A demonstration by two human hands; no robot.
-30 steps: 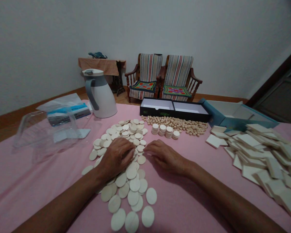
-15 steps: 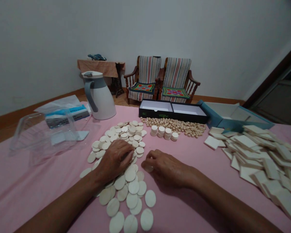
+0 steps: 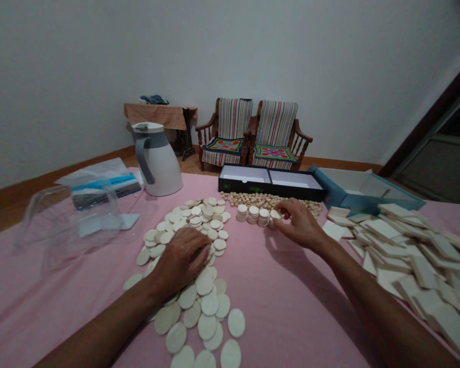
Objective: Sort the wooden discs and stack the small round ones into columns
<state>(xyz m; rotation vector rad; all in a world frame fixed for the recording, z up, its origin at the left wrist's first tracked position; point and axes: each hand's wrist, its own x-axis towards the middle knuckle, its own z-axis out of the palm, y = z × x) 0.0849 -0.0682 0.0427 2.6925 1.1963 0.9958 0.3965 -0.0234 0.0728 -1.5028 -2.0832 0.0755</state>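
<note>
Pale round wooden discs lie in a loose pile on the pink tablecloth. My left hand rests on the pile's middle, fingers curled together; whatever they grip is hidden. Beyond the pile, several short stacks of discs stand in a row. At the rightmost one, my right hand pinches a wooden disc on the top of the stack between thumb and fingers. Small round wooden pieces are spread just behind the stacks, partly covered by my right hand.
A black two-compartment box and a blue open box stand at the back. Rectangular wooden tiles are heaped at right. A white-grey jug, a clear plastic tray and a blue-white carton sit at left.
My right hand has moved forward and right, from beside the disc pile to the rightmost stack. My left hand has stayed on the pile. The view has tilted slightly.
</note>
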